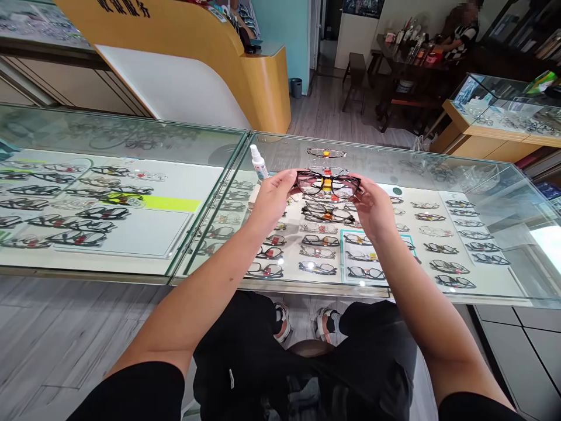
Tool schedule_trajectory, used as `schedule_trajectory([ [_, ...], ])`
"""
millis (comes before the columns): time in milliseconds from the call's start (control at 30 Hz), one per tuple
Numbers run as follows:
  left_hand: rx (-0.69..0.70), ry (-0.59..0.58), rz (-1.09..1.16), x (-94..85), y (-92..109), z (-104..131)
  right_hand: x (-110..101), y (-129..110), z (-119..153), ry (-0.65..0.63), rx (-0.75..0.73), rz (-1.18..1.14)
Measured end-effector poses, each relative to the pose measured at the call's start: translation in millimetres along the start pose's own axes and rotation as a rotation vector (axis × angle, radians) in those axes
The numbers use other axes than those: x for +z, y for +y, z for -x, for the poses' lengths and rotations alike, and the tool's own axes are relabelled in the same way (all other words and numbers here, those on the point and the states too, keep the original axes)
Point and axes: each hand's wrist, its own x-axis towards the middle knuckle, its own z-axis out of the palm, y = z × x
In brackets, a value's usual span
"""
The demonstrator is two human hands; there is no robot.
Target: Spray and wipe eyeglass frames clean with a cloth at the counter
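Observation:
A pair of dark-framed eyeglasses (328,183) is held up over the glass counter, lenses facing forward. My left hand (277,192) pinches its left side near the hinge. At the other side, my right hand (373,204) grips it between thumb and fingers. Coloured tags show around the bridge, but I cannot tell whether they belong to this pair or to those behind it. Just beyond my left hand stands a small white spray bottle (258,162). Two more glasses frames, one of them thin-rimmed (326,153), appear behind the held pair.
Beneath the glass top of the display counter (491,169) lie rows of eyeglasses (449,266). A second display case (210,175) adjoins on the left. Across the floor are a curved wooden reception desk (267,88), a grey bin (296,88) and a seated person (460,38) at a dark table.

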Motion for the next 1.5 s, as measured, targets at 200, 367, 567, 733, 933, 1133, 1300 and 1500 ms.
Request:
schedule_trajectory([
  [200, -0.082, -0.043, 0.002, 1.0, 2.8, -0.1, -7.6, -17.0, 1.8, -0.116, -0.097, 0.149],
  [367, -0.400, -0.210, 0.059, -1.6, 6.6, -0.1, -9.0, -37.6, 11.2, -0.446, -0.244, 0.373],
  [567, -0.712, -0.463, 0.132, -6.8, 7.5, 1.8, -3.9, -54.0, 25.4, -0.731, -0.331, 0.512],
  [733, -0.843, -0.510, 0.176, -4.1, 2.0, 4.5, -1.6, -53.7, 28.9, -0.806, -0.381, 0.538],
  [933, -0.896, -0.548, 0.162, 2.6, -2.7, 8.0, 4.3, -49.0, 31.6, -0.808, -0.379, 0.507],
  [1133, -0.894, -0.737, 0.081, -9.9, -5.5, -1.2, -6.2, -47.0, 24.7, -0.609, -0.297, 0.370],
  [1300, -0.771, -1.029, 0.060, -21.9, -3.5, -8.3, -15.0, -54.9, -26.1, -0.200, -0.394, 0.528],
  [1500, -0.773, -1.377, -0.074, -21.4, -10.8, -8.1, 15.1, -48.3, -110.7, -0.113, -0.318, 1.330],
])
